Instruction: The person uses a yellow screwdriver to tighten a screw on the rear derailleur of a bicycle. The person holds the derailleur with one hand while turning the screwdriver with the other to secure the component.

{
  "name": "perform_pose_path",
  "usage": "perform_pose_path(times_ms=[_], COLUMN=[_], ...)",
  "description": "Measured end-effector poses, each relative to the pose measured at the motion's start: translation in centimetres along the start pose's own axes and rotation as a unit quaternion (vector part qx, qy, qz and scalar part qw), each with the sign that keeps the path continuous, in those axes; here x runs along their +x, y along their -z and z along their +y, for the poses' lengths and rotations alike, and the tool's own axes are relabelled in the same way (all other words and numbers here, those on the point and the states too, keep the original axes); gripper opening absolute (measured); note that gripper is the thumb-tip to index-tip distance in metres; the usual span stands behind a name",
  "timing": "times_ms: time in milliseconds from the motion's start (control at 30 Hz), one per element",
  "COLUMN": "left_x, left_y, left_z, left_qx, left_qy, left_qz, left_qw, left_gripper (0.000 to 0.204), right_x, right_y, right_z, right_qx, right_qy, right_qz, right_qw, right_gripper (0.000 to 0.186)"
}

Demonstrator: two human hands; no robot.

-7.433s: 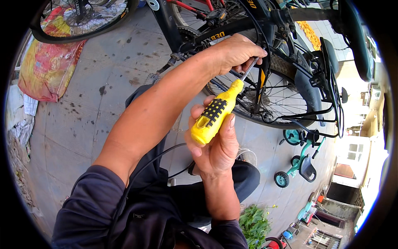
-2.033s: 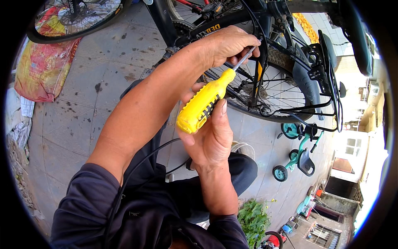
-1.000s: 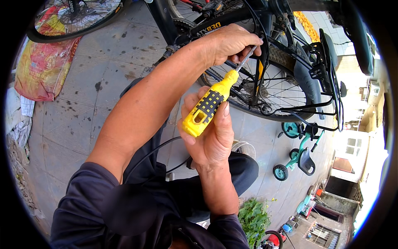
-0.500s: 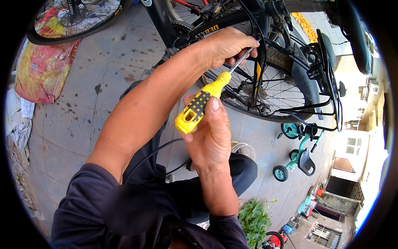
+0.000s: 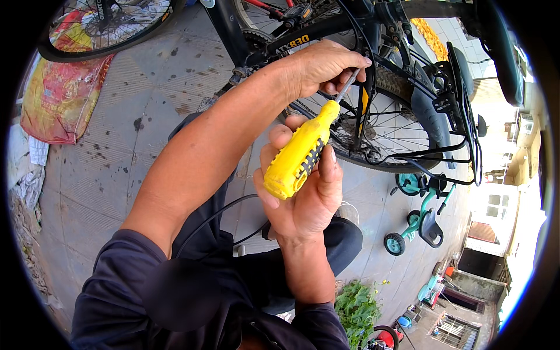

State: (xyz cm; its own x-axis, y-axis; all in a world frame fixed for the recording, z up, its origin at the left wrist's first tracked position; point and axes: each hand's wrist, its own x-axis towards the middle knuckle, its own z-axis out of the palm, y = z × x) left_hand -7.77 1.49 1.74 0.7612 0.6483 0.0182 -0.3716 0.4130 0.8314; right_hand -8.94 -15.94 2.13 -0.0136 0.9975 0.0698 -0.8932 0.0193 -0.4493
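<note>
My right hand (image 5: pixel 309 207) grips a yellow screwdriver (image 5: pixel 296 160) with a black chequered grip, its metal shaft (image 5: pixel 347 84) pointing up to the right at the black bicycle's frame (image 5: pixel 373 32). My left hand (image 5: pixel 329 67) has its fingers curled at the shaft's tip, beside a dark tube and cables; exactly what they pinch is hidden. The rear wheel (image 5: pixel 396 134) is just behind the screwdriver, with a black rear rack (image 5: pixel 461 116) to its right. A black cable (image 5: pixel 213 217) curves below my hands, across my leg.
A second bicycle's wheel (image 5: pixel 108 32) is at the upper left, beside a red-yellow sack (image 5: pixel 61 102). A teal tricycle (image 5: pixel 429 216) stands right, a white bucket (image 5: pixel 347 210) by my knee, leafy plants (image 5: pixel 356 312) lower right. Red bicycle parts (image 5: pixel 265 9) show behind the black frame.
The screwdriver handle has turned about its length, its chequered grip now facing right, and moved slightly down and right with my right hand. My left hand stays at the frame.
</note>
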Motion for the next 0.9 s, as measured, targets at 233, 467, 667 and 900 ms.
perform_pose_path(times_ms=[233,467,667,900], left_x=[0.38,0.28,0.54,0.33], left_y=[0.61,0.42,0.41,0.49], left_z=[-0.28,-0.21,-0.40,-0.27], left_qx=[-0.033,-0.035,-0.038,-0.035], left_qy=[0.018,0.032,0.033,0.032], left_qz=[-0.025,-0.005,-0.014,-0.018], left_qw=[0.999,0.999,0.999,0.999], left_gripper=[0.027,0.026,0.027,0.027], right_x=[-0.23,-0.72,-0.50,-0.49], right_y=[-0.71,-0.02,-0.21,0.20], right_z=[-0.16,-0.08,-0.40,-0.62], right_qx=[-0.057,-0.142,-0.106,-0.044], right_qy=[-0.025,-0.014,-0.006,-0.016], right_qz=[0.077,0.140,0.125,0.071], right_qw=[0.995,0.980,0.986,0.996], right_gripper=[0.054,0.043,0.037,0.042])
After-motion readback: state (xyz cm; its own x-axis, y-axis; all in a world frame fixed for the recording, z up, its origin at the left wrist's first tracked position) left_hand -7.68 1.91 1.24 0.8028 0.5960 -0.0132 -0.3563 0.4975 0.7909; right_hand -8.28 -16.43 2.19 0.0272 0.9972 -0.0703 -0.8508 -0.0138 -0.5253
